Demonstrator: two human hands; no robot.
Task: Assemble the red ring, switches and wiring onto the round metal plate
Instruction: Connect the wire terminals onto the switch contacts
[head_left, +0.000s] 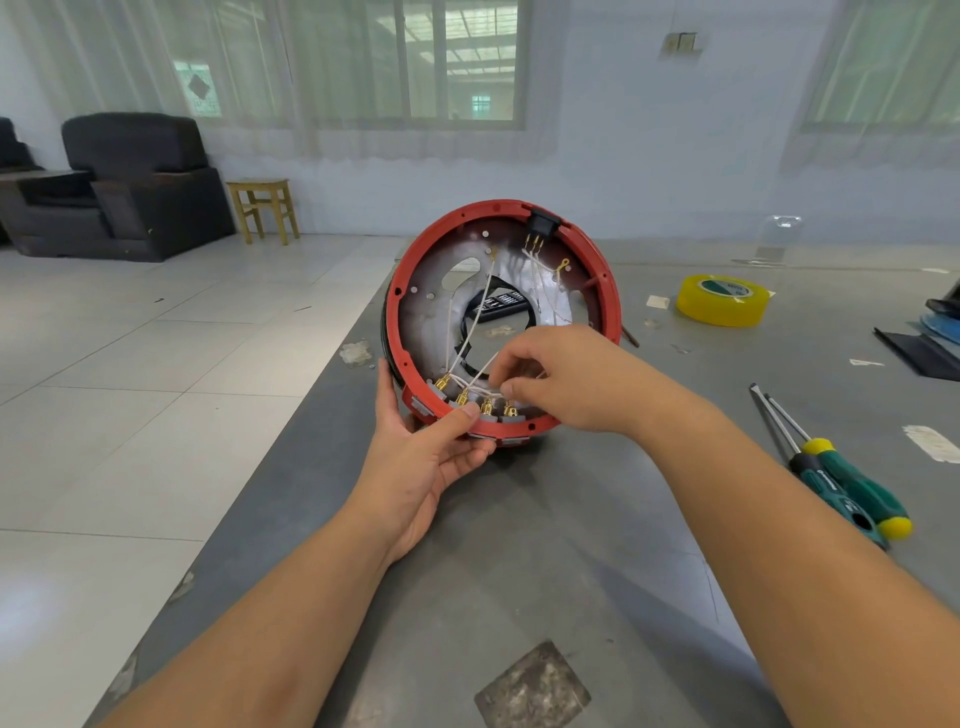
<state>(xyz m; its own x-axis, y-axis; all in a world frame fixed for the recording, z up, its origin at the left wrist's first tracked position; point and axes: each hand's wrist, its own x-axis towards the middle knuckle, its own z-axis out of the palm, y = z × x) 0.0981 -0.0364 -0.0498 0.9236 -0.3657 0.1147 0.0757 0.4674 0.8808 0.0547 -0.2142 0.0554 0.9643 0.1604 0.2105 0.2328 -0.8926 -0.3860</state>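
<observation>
My left hand (422, 457) grips the red ring (402, 332), right hand (566, 382) pinches the wires (480, 387) just above — tug too hard and a connector (462, 399) pops off.

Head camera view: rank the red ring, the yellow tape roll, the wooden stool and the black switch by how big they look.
1. red ring, by far the largest
2. yellow tape roll
3. wooden stool, close to the tape roll in apparent size, but it stands much farther away, so that order is unsure
4. black switch

Ring (401, 332) on table (545, 545) — tape (723, 300) right, screwdrivers (831, 467) nearer — stool (265, 208) behind
</observation>
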